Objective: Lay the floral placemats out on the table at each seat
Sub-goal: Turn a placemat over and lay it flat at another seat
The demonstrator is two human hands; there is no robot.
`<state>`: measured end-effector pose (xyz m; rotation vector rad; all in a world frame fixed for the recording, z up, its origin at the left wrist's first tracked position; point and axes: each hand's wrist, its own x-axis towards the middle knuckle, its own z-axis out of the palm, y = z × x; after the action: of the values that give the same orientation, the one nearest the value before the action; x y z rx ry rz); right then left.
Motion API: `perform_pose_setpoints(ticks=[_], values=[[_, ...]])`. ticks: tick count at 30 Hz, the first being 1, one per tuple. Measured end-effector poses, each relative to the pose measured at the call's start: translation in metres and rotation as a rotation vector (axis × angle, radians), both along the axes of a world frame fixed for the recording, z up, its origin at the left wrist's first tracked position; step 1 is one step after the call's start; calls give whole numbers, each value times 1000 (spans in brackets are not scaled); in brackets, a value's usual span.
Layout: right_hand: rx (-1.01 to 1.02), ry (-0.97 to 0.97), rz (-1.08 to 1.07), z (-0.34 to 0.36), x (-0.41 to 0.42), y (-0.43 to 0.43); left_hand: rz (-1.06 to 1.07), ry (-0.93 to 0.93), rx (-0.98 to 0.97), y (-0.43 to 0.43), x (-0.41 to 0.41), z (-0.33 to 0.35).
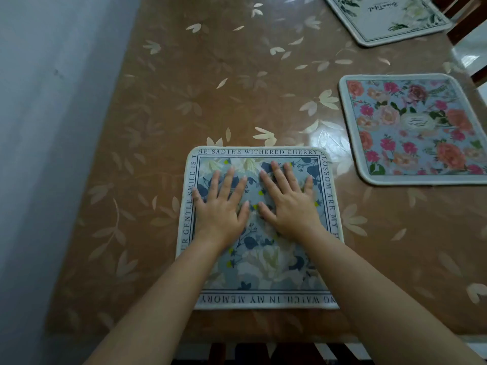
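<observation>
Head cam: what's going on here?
A person presses both palms flat on a blue floral placemat at the near table edge, left hand beside right hand. Two more mats already lie on the table: a pink floral placemat to the right and a white one farther back.

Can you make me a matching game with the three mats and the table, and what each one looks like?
Things:
1. near placemat
2. middle placemat
3. far placemat
4. table

Looks:
A. pink and orange roses on light blue
B. brown with pale leaf shapes
C. words around its border, both hands flat on it
D. mostly white with green leaves

Pairs: 1-C, 2-A, 3-D, 4-B
</observation>
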<state>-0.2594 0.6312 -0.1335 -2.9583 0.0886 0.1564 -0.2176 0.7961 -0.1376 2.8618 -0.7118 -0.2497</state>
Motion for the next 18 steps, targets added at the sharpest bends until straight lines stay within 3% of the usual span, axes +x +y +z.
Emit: perform_pose_setpoints(ticks=[8, 18], values=[[49, -30, -111, 0, 20, -32, 105, -44, 6, -4, 45, 1], [-34, 43, -56, 8, -64, -31, 79, -19, 1, 26, -29, 8]])
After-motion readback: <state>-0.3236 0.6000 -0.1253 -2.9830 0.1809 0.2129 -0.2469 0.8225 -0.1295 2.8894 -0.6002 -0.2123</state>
